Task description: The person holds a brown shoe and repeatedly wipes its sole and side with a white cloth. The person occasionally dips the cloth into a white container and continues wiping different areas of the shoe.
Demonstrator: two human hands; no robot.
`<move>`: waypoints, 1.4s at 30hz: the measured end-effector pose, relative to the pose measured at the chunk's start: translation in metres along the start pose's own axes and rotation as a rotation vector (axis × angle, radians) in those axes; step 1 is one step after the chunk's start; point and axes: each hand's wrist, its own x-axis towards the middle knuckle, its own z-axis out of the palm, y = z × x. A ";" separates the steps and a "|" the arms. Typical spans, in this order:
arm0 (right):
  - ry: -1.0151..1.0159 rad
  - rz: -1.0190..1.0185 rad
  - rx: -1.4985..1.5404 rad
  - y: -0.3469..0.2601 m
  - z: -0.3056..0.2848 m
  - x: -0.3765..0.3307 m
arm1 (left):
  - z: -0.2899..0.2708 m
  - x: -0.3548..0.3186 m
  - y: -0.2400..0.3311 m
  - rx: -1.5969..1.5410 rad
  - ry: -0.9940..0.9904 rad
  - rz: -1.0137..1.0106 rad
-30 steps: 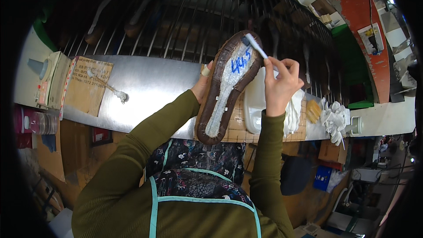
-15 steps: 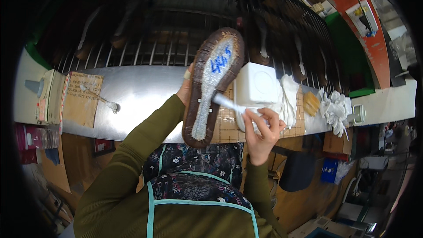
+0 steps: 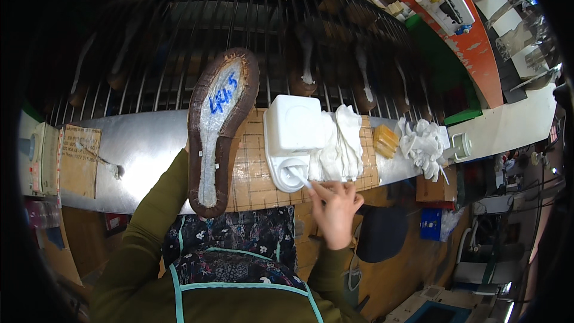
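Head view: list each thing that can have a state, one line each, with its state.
shoe sole: held up off the bench, underside toward the camera, blue marking on it.
left hand: hidden behind the sole, gripping it.
right hand: closed on the brush handle.
brush: tip dipped into the container's round well.
white container: lid shut, front well open.
white gloves: lying limp beside the container.

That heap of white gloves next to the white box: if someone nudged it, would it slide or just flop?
The white gloves look like soft cloth lying limp and crumpled, so they would probably flop and bunch rather than slide whole. They seem light. Leaning against the white container, the heap may slump if that moves.
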 end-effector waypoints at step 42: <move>-0.535 -0.033 1.490 -0.062 -0.052 0.003 | -0.013 -0.003 -0.009 -0.057 -0.134 0.063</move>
